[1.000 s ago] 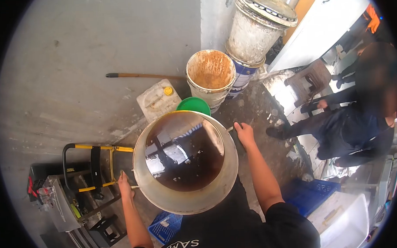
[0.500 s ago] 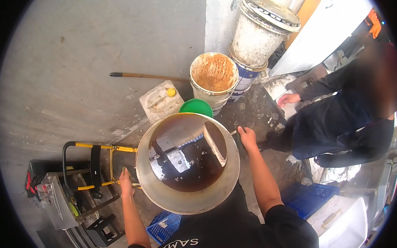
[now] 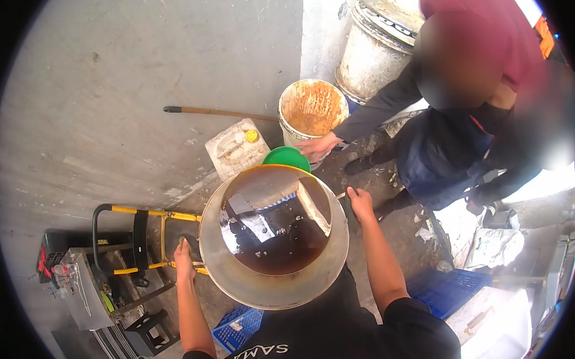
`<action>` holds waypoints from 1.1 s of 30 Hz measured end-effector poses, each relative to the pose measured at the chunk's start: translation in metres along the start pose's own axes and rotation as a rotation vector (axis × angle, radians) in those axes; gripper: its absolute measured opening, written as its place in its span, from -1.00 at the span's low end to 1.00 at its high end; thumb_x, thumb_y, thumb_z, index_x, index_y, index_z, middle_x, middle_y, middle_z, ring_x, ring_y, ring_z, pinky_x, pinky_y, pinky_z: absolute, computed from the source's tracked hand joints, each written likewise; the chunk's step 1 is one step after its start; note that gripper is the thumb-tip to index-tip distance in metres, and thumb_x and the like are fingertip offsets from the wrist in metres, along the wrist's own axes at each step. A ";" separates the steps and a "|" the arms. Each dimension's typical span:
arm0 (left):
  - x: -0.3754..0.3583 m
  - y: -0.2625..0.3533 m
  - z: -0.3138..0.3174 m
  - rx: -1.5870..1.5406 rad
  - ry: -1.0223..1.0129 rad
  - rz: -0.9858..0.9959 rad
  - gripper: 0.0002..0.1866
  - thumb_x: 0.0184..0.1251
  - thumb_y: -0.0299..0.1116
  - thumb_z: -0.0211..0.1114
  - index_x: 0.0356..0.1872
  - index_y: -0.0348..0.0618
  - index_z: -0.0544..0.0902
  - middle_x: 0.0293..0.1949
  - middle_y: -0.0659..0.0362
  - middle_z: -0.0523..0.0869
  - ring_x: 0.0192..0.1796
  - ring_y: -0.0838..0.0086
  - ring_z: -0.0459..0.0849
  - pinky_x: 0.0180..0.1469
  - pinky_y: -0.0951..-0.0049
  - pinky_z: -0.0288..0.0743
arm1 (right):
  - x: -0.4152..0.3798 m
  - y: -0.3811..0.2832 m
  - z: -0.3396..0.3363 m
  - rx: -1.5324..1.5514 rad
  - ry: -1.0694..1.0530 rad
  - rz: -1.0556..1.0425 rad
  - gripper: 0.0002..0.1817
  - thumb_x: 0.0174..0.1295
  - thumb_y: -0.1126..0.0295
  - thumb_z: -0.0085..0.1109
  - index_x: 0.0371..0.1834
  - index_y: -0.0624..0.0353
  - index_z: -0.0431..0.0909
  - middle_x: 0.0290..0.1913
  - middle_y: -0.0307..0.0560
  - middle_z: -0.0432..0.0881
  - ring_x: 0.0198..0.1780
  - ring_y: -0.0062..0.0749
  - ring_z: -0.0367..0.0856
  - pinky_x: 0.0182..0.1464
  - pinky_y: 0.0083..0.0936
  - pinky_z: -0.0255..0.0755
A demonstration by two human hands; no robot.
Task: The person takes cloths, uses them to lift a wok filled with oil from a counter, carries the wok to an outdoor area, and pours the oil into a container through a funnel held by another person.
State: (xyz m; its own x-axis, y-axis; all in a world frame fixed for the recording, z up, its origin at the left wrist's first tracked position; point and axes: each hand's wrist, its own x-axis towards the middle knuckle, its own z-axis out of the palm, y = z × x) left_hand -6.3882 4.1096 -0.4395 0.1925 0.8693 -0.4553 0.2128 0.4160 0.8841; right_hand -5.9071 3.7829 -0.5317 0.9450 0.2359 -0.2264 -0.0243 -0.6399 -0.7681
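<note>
A large metal pot (image 3: 259, 288) of dark brown liquid (image 3: 271, 256) fills the middle of the view, its surface tilted toward the far rim. My left hand (image 3: 184, 258) is closed at the pot's left side, where the handle is mostly hidden. On the right, my right hand (image 3: 360, 202) wraps round the side handle with a dark cloth or pad (image 3: 349, 209) under it. Just beyond the far rim sits a round green plastic thing (image 3: 287, 157), partly covered by the pot. A co-worker's hand (image 3: 321, 145) reaches to its right edge.
A stained bucket (image 3: 311, 109), a white jerrycan (image 3: 236, 146) with a yellow cap and a lidded bucket (image 3: 375, 50) stand by the wall. A yellow hand truck (image 3: 150, 213) is at left. Blue crates (image 3: 449, 288) lie at right. The co-worker (image 3: 444, 136) bends in from the right.
The co-worker has stepped in and stretched a hand to the green thing. The liquid has moved toward the pot's far rim. My hands have barely shifted.
</note>
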 end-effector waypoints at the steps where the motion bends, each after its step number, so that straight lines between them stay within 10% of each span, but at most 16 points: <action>1: 0.002 0.000 0.000 0.001 -0.002 0.001 -0.76 0.50 -0.20 0.11 -0.17 -0.18 0.57 -0.39 0.37 0.52 -0.34 0.66 0.46 -0.26 0.57 0.36 | 0.000 -0.001 -0.001 0.000 -0.004 0.020 -0.56 0.31 0.12 0.19 -0.25 0.42 0.63 -0.35 0.04 0.68 -0.30 -0.36 0.57 -0.17 -0.37 0.42; 18: 0.000 0.005 0.006 -0.047 -0.032 -0.007 -0.74 0.51 -0.20 0.10 -0.14 -0.22 0.56 -0.33 0.30 0.60 -0.35 0.61 0.55 -0.29 0.53 0.44 | -0.008 -0.013 -0.013 0.031 -0.085 0.113 -0.59 0.31 0.16 0.21 -0.21 0.41 0.65 -0.35 -0.02 0.69 -0.31 -0.41 0.59 -0.17 -0.42 0.43; 20: 0.001 0.004 0.005 -0.045 -0.031 -0.020 -0.74 0.50 -0.20 0.11 -0.14 -0.22 0.56 -0.33 0.29 0.60 -0.34 0.60 0.55 -0.28 0.52 0.45 | -0.007 -0.013 -0.015 0.053 -0.180 0.220 -0.35 0.25 0.00 0.20 0.11 0.47 0.52 0.13 0.36 0.56 0.22 0.10 0.52 0.25 -0.28 0.34; 24: 0.001 0.005 0.007 -0.030 -0.035 0.002 -0.73 0.50 -0.19 0.12 -0.13 -0.22 0.56 -0.33 0.29 0.60 -0.34 0.59 0.55 -0.28 0.52 0.45 | -0.005 -0.002 -0.010 0.038 -0.137 0.222 -0.38 0.25 0.02 0.21 0.07 0.46 0.54 0.08 0.37 0.58 0.18 0.10 0.54 0.21 -0.27 0.36; 26: 0.001 0.006 0.008 -0.025 -0.034 0.007 -0.73 0.49 -0.19 0.13 -0.13 -0.22 0.56 -0.33 0.28 0.60 -0.34 0.59 0.55 -0.27 0.52 0.44 | -0.007 -0.003 -0.006 0.016 0.012 0.082 -0.58 0.31 0.14 0.21 -0.23 0.41 0.63 -0.34 0.04 0.68 -0.28 -0.36 0.59 -0.16 -0.38 0.42; 33: 0.008 0.003 0.007 -0.011 -0.038 -0.014 -0.73 0.49 -0.19 0.13 -0.12 -0.22 0.56 -0.34 0.30 0.59 -0.35 0.60 0.53 -0.29 0.52 0.43 | -0.009 -0.011 -0.018 0.022 -0.066 0.130 -0.57 0.31 0.12 0.20 -0.19 0.39 0.63 -0.32 0.08 0.69 -0.27 -0.30 0.59 -0.14 -0.35 0.42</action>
State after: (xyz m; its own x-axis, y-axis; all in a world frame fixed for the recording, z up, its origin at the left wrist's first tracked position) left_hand -6.3789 4.1161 -0.4413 0.2261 0.8525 -0.4713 0.2054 0.4313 0.8785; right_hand -5.9099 3.7744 -0.5106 0.9098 0.2003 -0.3636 -0.1532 -0.6520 -0.7425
